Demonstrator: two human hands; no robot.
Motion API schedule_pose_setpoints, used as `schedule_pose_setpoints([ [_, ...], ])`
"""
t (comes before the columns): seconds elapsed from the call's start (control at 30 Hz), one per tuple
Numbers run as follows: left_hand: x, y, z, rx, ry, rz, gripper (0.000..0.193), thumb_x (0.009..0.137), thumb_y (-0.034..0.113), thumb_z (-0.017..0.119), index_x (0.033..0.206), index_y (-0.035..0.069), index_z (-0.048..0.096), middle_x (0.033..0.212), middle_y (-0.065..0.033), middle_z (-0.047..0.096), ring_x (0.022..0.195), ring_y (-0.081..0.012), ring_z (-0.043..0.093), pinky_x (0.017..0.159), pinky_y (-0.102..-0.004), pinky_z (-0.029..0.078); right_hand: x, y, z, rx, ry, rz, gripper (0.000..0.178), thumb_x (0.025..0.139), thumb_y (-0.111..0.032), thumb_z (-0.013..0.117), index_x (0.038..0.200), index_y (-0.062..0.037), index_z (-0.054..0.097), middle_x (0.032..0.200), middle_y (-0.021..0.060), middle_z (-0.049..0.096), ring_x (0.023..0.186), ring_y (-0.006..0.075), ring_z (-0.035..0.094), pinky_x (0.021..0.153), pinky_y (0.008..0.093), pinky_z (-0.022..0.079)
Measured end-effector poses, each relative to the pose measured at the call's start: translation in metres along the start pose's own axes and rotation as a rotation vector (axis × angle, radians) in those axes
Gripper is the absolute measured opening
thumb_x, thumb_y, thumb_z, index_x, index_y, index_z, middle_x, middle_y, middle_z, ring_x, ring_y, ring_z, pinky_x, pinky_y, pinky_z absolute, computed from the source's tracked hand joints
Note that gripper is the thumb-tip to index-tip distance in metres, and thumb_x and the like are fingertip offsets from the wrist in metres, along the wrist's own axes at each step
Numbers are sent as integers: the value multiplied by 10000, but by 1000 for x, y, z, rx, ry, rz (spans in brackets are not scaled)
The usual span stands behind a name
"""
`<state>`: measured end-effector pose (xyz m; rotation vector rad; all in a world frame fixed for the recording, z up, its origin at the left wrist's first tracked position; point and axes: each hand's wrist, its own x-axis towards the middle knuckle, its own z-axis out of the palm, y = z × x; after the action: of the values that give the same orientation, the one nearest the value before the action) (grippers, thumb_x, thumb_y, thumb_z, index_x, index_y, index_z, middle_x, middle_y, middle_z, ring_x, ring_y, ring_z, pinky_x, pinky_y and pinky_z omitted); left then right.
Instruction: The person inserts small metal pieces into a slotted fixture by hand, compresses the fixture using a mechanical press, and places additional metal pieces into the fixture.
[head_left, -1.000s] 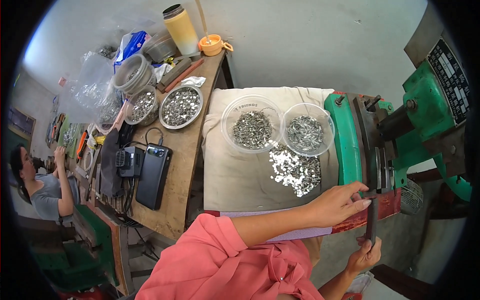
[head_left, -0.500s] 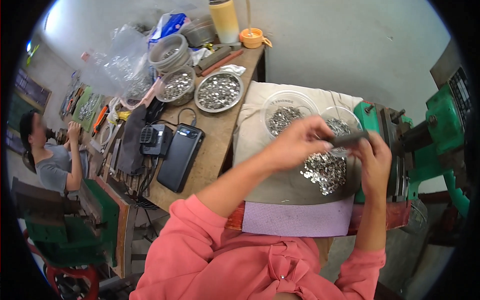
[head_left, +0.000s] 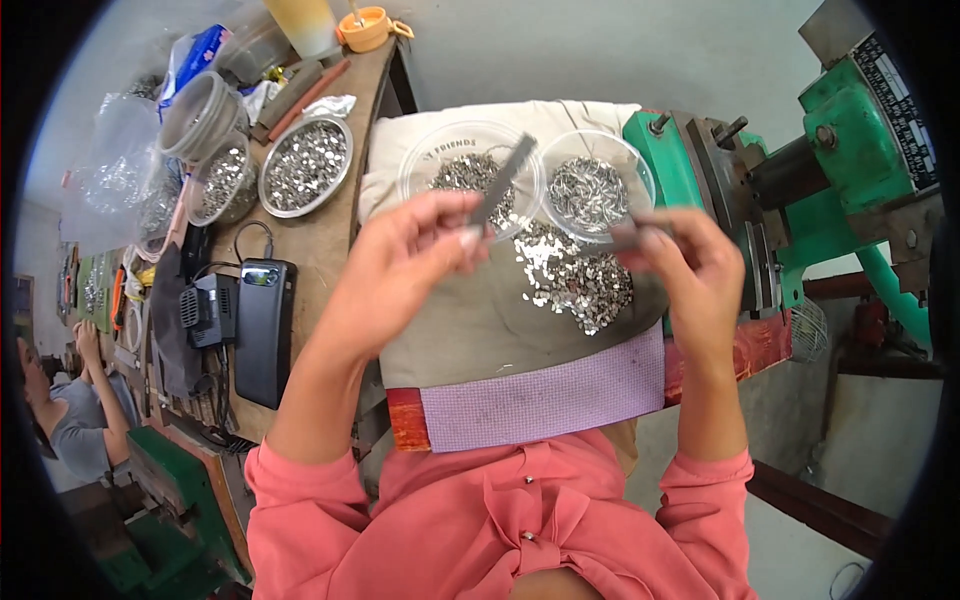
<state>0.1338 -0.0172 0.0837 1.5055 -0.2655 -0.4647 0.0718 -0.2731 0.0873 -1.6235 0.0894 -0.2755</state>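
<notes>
"What do you have on the left?"

"From my end, the left hand (head_left: 400,262) has its fingers closed around the lower end of a dark flat strip (head_left: 507,178). The strip slants up in front of the left clear tub (head_left: 420,165), beyond the metal pile (head_left: 590,287) and to its left."

"And the right?"

"I see the right hand (head_left: 697,262) just right of the pile, thumb and fingers pinched on a dark piece (head_left: 625,238) over the pile's far side. It's blurred, so I can't tell its full shape."

"What's around the pile?"

"I have it on a beige cloth (head_left: 445,340), with the right clear tub (head_left: 642,172) just beyond it, holding shiny slivers. A purple mat (head_left: 545,390) lies on its near side, a green machine (head_left: 655,160) stands to its right, and a black power pack (head_left: 265,340) rests on the wooden tabletop (head_left: 325,238), well to its left."
</notes>
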Motion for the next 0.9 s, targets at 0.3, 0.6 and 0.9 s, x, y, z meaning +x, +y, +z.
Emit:
schedule_pose_setpoints([
  [0.3, -79, -54, 42, -147, -479, -511, 323, 1031, 127, 493, 1292, -58, 543, 969, -66, 690, 808, -101, 618, 739, -272, 516, -113, 53, -53, -22, 301, 298, 99, 927, -64, 694, 893, 0, 627, 793, 58, 675, 636, 94, 623, 593, 225, 514],
  [0.6, -106, -52, 53, 455, -138, -323, 257, 916, 101, 668, 1136, -14, 605, 806, -119, 644, 672, -207, 647, 629, -334, 523, -114, 37, -50, -987, 422, 4, 142, 798, -35, 782, 926, -27, 722, 735, 55, 627, 597, 133, 554, 529, 274, 415],
  [0.9, -116, -70, 58, 691, 53, 18, 266, 812, 78, 769, 1038, 2, 650, 1001, -127, 552, 710, -266, 620, 621, -368, 520, -78, 50, 34, -725, -280, -390, 154, 715, -148, 824, 851, -125, 756, 794, 13, 547, 746, 210, 548, 640, 344, 456],
])
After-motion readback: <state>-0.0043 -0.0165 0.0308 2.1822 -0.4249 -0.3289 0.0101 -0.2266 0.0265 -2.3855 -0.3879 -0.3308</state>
